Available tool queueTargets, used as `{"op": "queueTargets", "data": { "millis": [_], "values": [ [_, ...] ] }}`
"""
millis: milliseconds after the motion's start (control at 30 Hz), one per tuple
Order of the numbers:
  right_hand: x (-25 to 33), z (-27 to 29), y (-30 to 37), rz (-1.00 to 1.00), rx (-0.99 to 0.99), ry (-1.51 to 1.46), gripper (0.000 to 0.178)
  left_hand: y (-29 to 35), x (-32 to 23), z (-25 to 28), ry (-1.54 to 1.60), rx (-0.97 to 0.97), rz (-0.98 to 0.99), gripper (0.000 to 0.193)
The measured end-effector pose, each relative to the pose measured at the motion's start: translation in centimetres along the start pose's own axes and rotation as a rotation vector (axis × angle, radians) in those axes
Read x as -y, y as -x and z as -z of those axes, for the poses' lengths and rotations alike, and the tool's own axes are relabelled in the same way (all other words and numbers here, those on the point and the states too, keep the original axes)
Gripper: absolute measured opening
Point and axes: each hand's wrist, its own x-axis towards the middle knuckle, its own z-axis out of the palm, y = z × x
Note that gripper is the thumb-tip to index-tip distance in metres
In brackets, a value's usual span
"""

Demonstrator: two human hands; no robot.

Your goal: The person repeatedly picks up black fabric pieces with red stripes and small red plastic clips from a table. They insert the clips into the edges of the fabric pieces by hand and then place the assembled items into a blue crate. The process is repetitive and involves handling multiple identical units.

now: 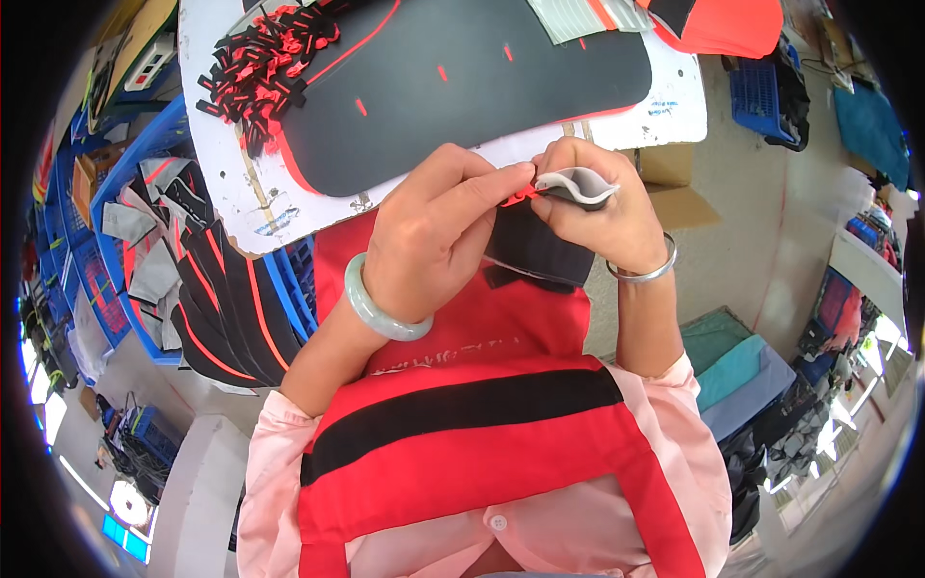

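Note:
My left hand (434, 226) is closed, its thumb and forefinger pinching a small red-and-black tab (518, 197) in front of my chest. Wrapped around a folded black fabric piece (540, 246), my right hand (612, 207) keeps its pale grey inner side (578, 181) curled upward. The tab sits at the edge of this piece, between both hands; whether it is attached cannot be made out. The lower part of the fabric hangs down over my red apron (462, 328). Part of the fabric is hidden behind my fingers.
A white table (217, 164) stands ahead, bearing a large black panel (434, 106) with red edging and a heap of red-and-black tabs (265, 72). At left, a blue basket (120, 183) holds black strips (231, 299). A cardboard box (665, 169) and blue crate (756, 96) are at right.

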Motion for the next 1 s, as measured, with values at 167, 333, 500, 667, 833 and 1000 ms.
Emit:
{"op": "queueTargets", "data": {
  "millis": [167,333,500,667,833,1000],
  "values": [
    [0.2,0.0,0.0,-0.041,-0.001,0.049,0.02,0.1,0.1,-0.2,-0.026,0.002,-0.008,0.041],
    [-0.3,-0.8,0.6,-0.015,-0.132,-0.011,0.019,0.0,0.0,-0.6,-0.033,-0.035,-0.018,0.042],
    [-1.1,-0.5,0.8,0.336,-0.162,0.213,0.024,1.1,0.7,-1.4,0.001,-0.051,-0.037,0.041],
    [-2.5,0.1,1.8,0.464,-0.116,0.152,0.032,1.1,-0.9,-0.6,0.316,0.042,0.057,0.045],
    [-2.6,-1.2,2.7,0.549,-0.159,0.188,0.028,1.5,-1.3,-0.9,0.308,-0.035,0.117,0.033],
    [-2.4,-1.1,2.7,0.529,-0.125,0.271,0.027,1.7,-1.3,-1.3,0.275,-0.042,0.112,0.027]
  ]
}}
